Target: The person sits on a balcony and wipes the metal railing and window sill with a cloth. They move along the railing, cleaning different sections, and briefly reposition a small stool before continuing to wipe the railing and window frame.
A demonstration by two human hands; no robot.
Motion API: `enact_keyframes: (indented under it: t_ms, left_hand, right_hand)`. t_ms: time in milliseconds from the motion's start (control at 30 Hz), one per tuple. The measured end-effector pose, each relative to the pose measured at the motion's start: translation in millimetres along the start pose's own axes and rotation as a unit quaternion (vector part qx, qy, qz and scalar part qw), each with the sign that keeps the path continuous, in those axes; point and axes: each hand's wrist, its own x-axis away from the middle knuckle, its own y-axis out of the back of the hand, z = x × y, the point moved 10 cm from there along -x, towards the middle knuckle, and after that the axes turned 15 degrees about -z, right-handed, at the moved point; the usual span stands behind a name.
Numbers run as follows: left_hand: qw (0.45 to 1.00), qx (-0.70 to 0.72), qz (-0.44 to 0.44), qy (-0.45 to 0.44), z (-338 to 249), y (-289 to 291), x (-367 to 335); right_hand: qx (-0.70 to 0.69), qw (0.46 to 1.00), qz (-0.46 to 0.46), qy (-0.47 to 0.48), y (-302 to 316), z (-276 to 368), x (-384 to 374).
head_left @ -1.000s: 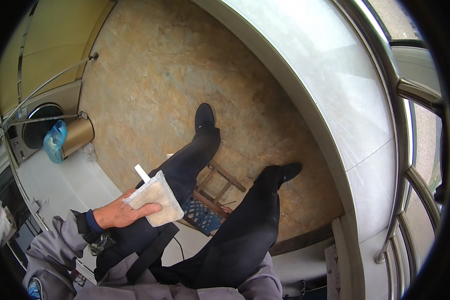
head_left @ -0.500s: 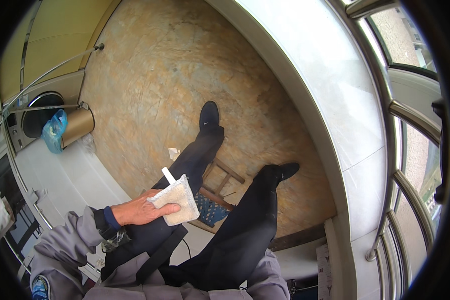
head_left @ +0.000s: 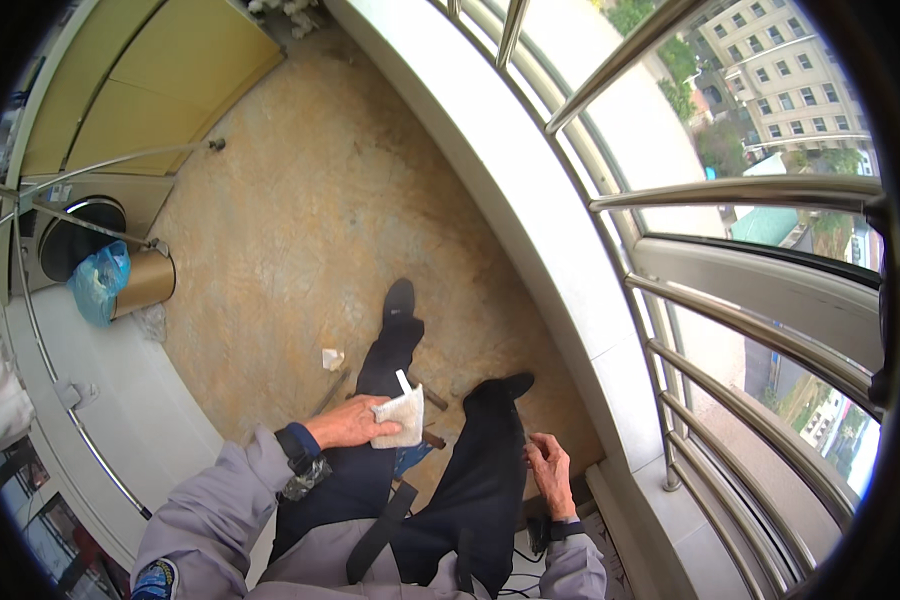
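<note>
In my left hand (head_left: 348, 424) is a flat, beige, square scrubbing pad (head_left: 402, 418) with a pale edge and a white strip sticking up from it. The thumb lies over its face, and it is held above my left thigh. My right hand (head_left: 548, 470) is beside my right thigh with its fingers bent and drawn together near the dark trouser leg (head_left: 473, 480). What those fingers hold, if anything, I cannot make out. Under my legs a low wooden stool (head_left: 433, 438) with blue woven material is partly hidden.
Metal railings (head_left: 735, 195) and a white ledge (head_left: 530, 190) run along the right. To the left are a brown bin (head_left: 147, 283) with a blue plastic bag (head_left: 100, 284), a front-loading machine (head_left: 75, 235) and a metal rack (head_left: 45, 365). A white scrap (head_left: 332, 358) lies on the mottled floor (head_left: 270, 220).
My right hand has come into view beside the right thigh. The left hand with the pad appears farther right, and the view has shifted to show more railing and the outdoors.
</note>
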Motion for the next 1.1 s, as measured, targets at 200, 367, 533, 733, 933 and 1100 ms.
enact_keyframes:
  t_ms: [200, 367, 533, 733, 933, 1100]
  left_hand:
    - [0.973, 0.195, -0.051, -0.111, -143, 23, 88]
    - [0.967, 0.191, -0.079, -0.146, -217, 46, 151]
    - [0.961, 0.136, -0.037, -0.238, -274, 71, 182]
    - [0.955, -0.027, 0.056, -0.29, -322, 77, 186]
    - [0.937, -0.035, -0.059, -0.342, -397, 125, 172]
    - [0.844, 0.048, -0.177, -0.504, -494, 141, 202]
  right_hand:
    - [-0.244, 0.934, 0.251, 0.07, -25, 237, 82]
    - [-0.154, 0.957, 0.217, 0.115, -13, 331, 143]
    - [-0.268, 0.94, 0.125, 0.173, 32, 377, 174]
    - [-0.196, 0.945, 0.008, 0.262, 57, 408, 196]
    - [-0.275, 0.901, -0.255, 0.217, 165, 356, 226]
    - [-0.243, 0.832, -0.468, 0.173, 251, 280, 262]
